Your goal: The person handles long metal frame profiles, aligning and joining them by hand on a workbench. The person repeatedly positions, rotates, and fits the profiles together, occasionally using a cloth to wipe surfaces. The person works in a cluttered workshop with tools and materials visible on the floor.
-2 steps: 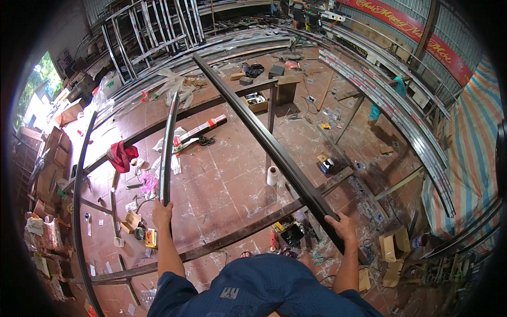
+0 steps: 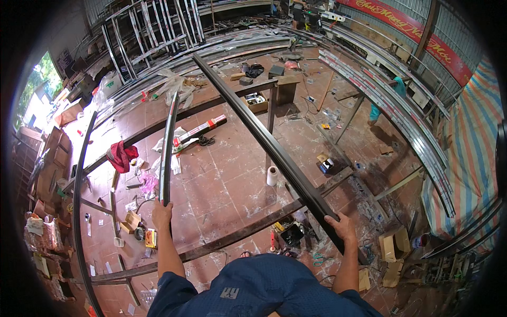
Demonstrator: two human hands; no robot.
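My left hand [image 2: 162, 212] is closed around the near end of a slim metal profile bar [image 2: 168, 142], which has a shiny face and dark edges. The bar points away from me across the far rail of the stand. My right hand [image 2: 343, 228] grips the edge of a thicker dark metal profile [image 2: 264, 142] close to its near end. That profile slants away to the far left, over both the near rail [image 2: 227, 242] and the far rail [image 2: 208, 101] of the stand. Another long black profile [image 2: 78, 211] lies across the rails at the left. Palms and some fingertips are hidden.
A red cloth [image 2: 122, 157] hangs on the far rail. On the tiled floor are a white roll [image 2: 272, 176], cardboard boxes [image 2: 395, 244], and teal-handled scissors [image 2: 318, 259]. More profiles [image 2: 391, 111] rest on a stand at right, where a person in teal [image 2: 374, 112] is partly hidden.
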